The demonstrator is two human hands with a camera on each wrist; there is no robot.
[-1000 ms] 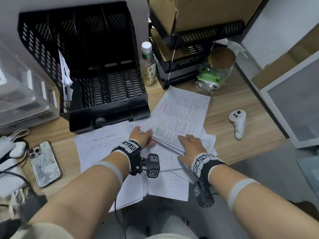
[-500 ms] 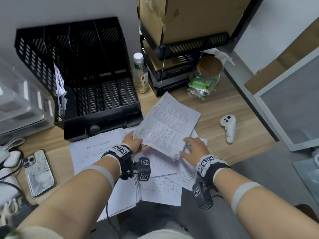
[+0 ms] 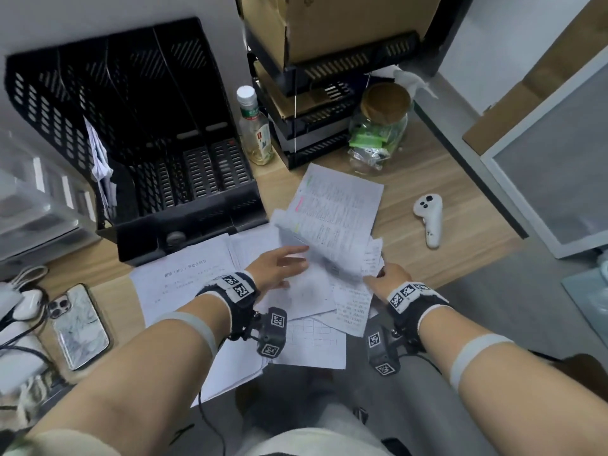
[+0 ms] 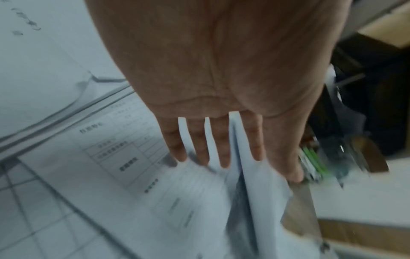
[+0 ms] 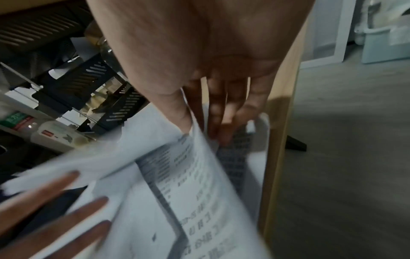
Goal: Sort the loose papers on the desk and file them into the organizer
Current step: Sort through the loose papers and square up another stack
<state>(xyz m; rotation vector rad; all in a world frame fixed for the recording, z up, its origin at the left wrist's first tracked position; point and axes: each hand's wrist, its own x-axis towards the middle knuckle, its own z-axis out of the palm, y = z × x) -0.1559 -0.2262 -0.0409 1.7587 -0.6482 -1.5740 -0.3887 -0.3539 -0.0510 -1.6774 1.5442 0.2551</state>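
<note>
A stack of printed papers [image 3: 335,218] with pink and green marks is raised off the desk and tilted. My right hand [image 3: 385,278] pinches its near right corner, with the thumb on top and the fingers [image 5: 221,122] underneath. My left hand [image 3: 283,264] reaches flat toward the stack's lower left edge. In the left wrist view its fingers [image 4: 221,154] are straight and spread against the sheet edges. More loose sheets [image 3: 184,274] and a grid sheet [image 3: 312,340] lie on the desk under both hands. The black mesh organizer [image 3: 184,179] stands at the back left, with a few papers [image 3: 98,159] in its leftmost slot.
A phone [image 3: 79,327] and cables lie at the left. A bottle [image 3: 255,133], stacked black trays [image 3: 316,126] holding cardboard, and a glass jar [image 3: 378,133] stand behind the papers. A white controller [image 3: 429,222] lies at the right. The desk edge [image 3: 460,278] runs just beyond my right hand.
The printed stack has come up off the desk and tilted. My left hand has gone from holding its left edge to flat fingers, and my right hand now pinches the near corner.
</note>
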